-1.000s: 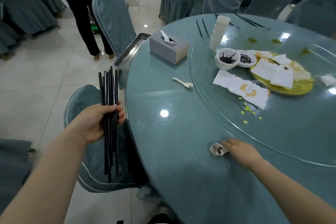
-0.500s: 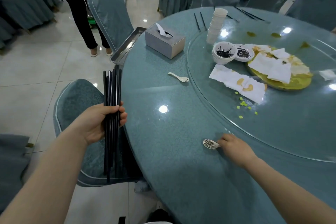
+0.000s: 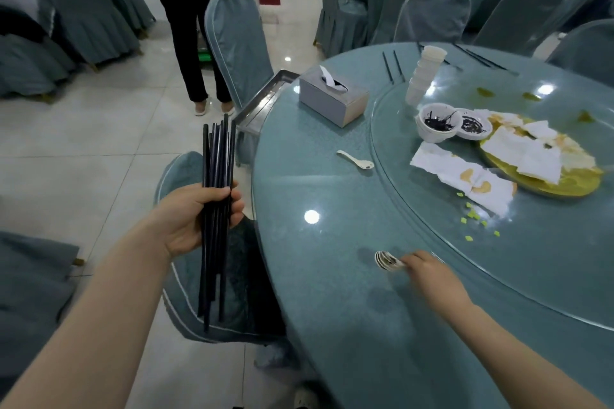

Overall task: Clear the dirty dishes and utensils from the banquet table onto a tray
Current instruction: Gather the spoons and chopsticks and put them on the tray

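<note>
Table (image 3: 332,276): round, teal, fills the right half; a glass turntable (image 3: 548,259) sits on it toward 2 o'clock.
Chairs: one covered chair (image 3: 237,40) at 11 o'clock, another (image 3: 232,276) tucked under the near edge.
Person (image 3: 189,10): standing at 11 o'clock, beyond the far chair.
Tray (image 3: 262,103): steel, overhanging the table edge at 11 o'clock; contents hidden.
Tissue box (image 3: 334,100): grey, just right of the tray, one tissue poking out.
Plate (image 3: 545,166): yellow, on the turntable at 2 o'clock, holding stained napkins; more napkins (image 3: 465,179) lie beside it.
Cups (image 3: 423,75): white, stacked, leaning, at 1 o'clock.
Bowl (image 3: 437,123) and small dish (image 3: 473,126): touching, each with black residue.
Chopsticks (image 3: 216,209): black bundle, upright, gripped in the left hand (image 3: 196,212) off the table at 9 o'clock. Loose pairs (image 3: 393,66) lie at the far rim.
Spoon (image 3: 355,159): white, lying alone near centre.
Spoons (image 3: 387,261): nested, blurred, pinched by the right hand (image 3: 428,272) low over the table at 5 o'clock.
</note>
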The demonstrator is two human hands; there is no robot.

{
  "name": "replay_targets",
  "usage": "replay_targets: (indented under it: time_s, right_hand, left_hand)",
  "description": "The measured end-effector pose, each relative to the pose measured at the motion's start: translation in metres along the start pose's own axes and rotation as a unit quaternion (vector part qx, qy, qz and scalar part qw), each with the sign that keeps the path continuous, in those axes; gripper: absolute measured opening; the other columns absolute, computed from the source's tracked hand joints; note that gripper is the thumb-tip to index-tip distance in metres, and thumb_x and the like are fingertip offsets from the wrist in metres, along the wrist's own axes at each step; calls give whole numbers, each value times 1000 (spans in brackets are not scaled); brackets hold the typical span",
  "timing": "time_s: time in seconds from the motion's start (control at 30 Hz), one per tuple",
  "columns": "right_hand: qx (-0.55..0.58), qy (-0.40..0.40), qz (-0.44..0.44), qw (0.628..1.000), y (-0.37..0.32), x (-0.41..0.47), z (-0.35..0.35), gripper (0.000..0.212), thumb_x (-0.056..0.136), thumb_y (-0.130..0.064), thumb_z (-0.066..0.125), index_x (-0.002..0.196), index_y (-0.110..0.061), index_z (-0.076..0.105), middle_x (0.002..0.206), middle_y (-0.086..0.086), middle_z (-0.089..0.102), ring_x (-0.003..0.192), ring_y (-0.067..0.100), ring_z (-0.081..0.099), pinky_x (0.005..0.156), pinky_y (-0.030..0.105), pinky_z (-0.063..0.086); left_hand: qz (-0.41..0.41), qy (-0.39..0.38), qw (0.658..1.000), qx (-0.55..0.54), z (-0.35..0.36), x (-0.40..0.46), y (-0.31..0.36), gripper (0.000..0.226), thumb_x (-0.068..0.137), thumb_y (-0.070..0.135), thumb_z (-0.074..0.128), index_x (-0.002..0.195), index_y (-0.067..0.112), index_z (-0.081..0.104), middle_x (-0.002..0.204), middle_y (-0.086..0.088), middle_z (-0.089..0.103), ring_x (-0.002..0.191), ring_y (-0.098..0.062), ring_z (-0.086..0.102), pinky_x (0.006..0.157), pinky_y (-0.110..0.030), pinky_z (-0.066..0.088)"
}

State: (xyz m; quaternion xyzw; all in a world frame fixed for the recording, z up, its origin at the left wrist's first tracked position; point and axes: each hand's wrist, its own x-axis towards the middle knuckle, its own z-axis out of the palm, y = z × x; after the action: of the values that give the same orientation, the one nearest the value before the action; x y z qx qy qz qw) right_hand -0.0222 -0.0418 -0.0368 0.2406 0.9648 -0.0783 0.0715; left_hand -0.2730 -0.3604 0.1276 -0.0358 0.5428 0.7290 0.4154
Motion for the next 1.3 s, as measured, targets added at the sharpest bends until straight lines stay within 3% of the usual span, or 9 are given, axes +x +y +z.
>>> replay_targets:
  time_s: [0.13,0.37,0.6,0.73,0.9,1.07,1.3]
  right_hand:
    - [22,55,-14,998,-56,20,-30,30,93,-12,47,117,-22,61,110,3,65,100,28,60,71,32,42]
    - [66,81,3,994,-194,50,-66,16,93,-18,50,97,-18,65,92,4,66,89,30,59,62,33,37]
    - [41,79,24,996,-307,72,-82,9,88,-19,56,81,-20,62,76,5,64,77,31,57,56,31,28]
    - [44,59,45,996,-343,87,-92,28,88,-19,57,63,-27,46,61,-3,52,66,26,53,49,31,27]
    - [67,53,66,994,-387,133,-99,19,87,-19,58,68,-19,59,55,-3,52,55,18,48,46,27,28]
    - [106,57,75,990,-428,220,-105,33,85,-17,56,54,-17,43,51,1,44,51,19,41,46,29,25]
    - [170,59,131,975,-431,334,-120,33,85,-18,57,55,-16,41,51,0,40,54,20,39,49,32,26]
  left_hand:
    - [15,-22,999,-23,-33,-10,22,18,95,0,39,96,5,57,70,-5,65,57,-14,64,52,-24,55]
    - [30,-5,999,-43,-128,-24,77,18,96,0,39,96,5,56,76,-10,73,63,-17,70,54,-26,57]
    - [27,13,999,-38,-227,-22,130,18,98,0,38,100,4,55,78,-12,74,72,-22,73,54,-28,57]
    - [2,14,999,-45,-265,-10,147,18,97,-1,38,100,4,55,81,-13,74,75,-24,73,54,-30,57]
    - [-9,40,998,-51,-302,30,176,17,97,-2,40,102,3,55,82,-14,74,74,-25,73,54,-31,58]
    - [-6,47,998,-47,-303,100,214,15,97,-2,40,103,1,54,80,-13,74,73,-25,73,54,-32,59]
    - [-5,12,1000,-10,-290,217,296,14,96,-3,42,104,0,53,80,-16,74,78,-28,73,56,-32,58]
